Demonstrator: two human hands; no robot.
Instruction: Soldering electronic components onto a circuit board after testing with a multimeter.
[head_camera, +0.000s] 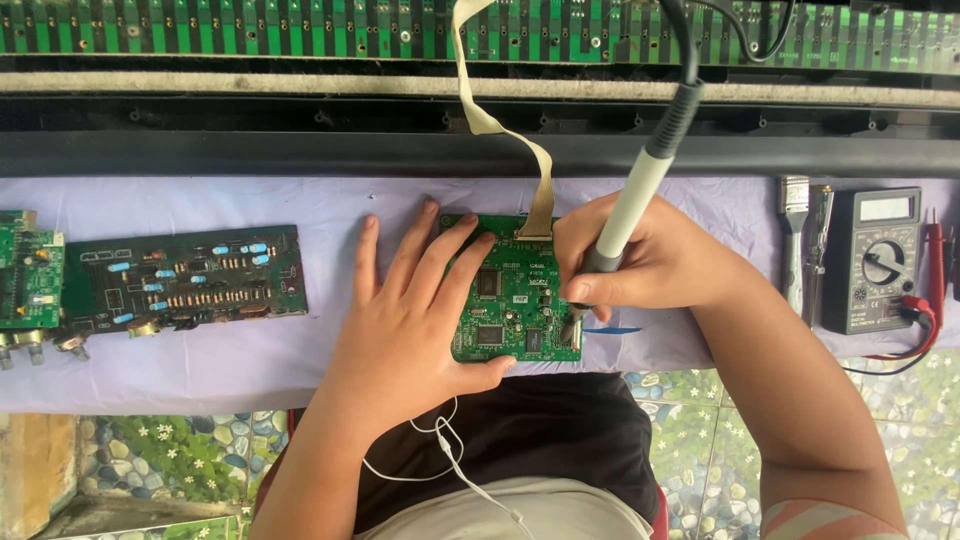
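Observation:
A small green circuit board (520, 300) lies on the pale cloth-covered bench (220, 370) in the middle. My left hand (410, 320) rests flat on its left part, fingers spread, thumb at the board's lower edge. My right hand (640, 260) grips a soldering iron (640, 190) with a white and grey handle, its tip down at the board's right edge. A beige ribbon cable (490, 120) runs from the board's top edge up to the long opened device at the back.
A dark circuit board (185, 280) and a green one (30, 285) lie at the left. At the right sit a multimeter (870, 260) with red leads and metal tools (800, 245). A long green board (250, 28) spans the back. White earphone wire (445, 450) hangs near my lap.

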